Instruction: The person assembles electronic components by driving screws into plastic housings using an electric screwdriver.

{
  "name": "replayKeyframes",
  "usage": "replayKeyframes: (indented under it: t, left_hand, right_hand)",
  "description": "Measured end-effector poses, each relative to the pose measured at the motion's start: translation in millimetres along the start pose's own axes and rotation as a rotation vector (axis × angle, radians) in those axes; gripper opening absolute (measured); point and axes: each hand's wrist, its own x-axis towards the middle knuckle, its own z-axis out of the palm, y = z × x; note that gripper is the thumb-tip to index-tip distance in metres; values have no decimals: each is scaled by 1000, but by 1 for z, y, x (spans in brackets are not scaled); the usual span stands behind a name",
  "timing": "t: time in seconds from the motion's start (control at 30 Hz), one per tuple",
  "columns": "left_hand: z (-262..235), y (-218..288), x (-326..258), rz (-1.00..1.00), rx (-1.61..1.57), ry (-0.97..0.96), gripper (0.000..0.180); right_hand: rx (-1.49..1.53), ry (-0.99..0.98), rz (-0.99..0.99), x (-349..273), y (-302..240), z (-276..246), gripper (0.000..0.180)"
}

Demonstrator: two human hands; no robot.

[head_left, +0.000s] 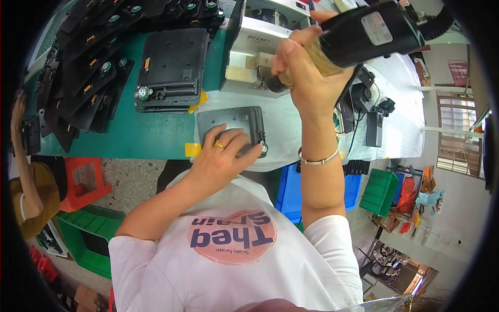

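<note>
The white machine (275,47) stands on the green table (119,138). The right hand (317,73) holds a big black driver (371,34) just in front of the machine. Its fingers are wrapped around the driver, though some are hidden behind it. The driver's tip points at the machine's low front part. I cannot tell if they touch.

The left hand (221,158) lies palm down on a black plate (231,115). Its fingers are a bit spread and bent, pinching nothing that I can see. The thumb is close to the small round part (264,148) at the plate's corner. The plate lies flat on a white sheet (283,130), between the machine and the person.

A stack (174,57) of plates sits to the left of the machine. Farther left of it is a big fan of plates (88,78). Black boxes (375,127) with cords lie to the right of the machine.

Some things could go wrong. The plate could slide if the hand pushes sideways, because the sheet may be slippery. The driver looks heavy, so a loose grip could let it tip and bump the machine. The fan leans in layers, so one knock could make plates slip down.
</note>
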Motion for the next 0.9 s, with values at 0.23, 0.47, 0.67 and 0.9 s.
replayKeyframes:
  t: [0.23, 0.47, 0.67, 0.9]
  left_hand:
    - [2, -3, -2, -47, -125, 11, 52]
    - [-2, 1, 0, -31, -24, -58, 42]
    - [-4, 4, 2, -46, -17, -71, 41]
    - [-2, 2, 0, -41, 20, -79, 48]
  right_hand:
    - [285, 174, 6, -76, -33, -22, 52]
    - [121, 164, 23, -129, -40, -24, 52]
    - [100, 205, 18, -131, -38, -17, 50]
    - [128, 260, 47, -132, -35, -12, 53]
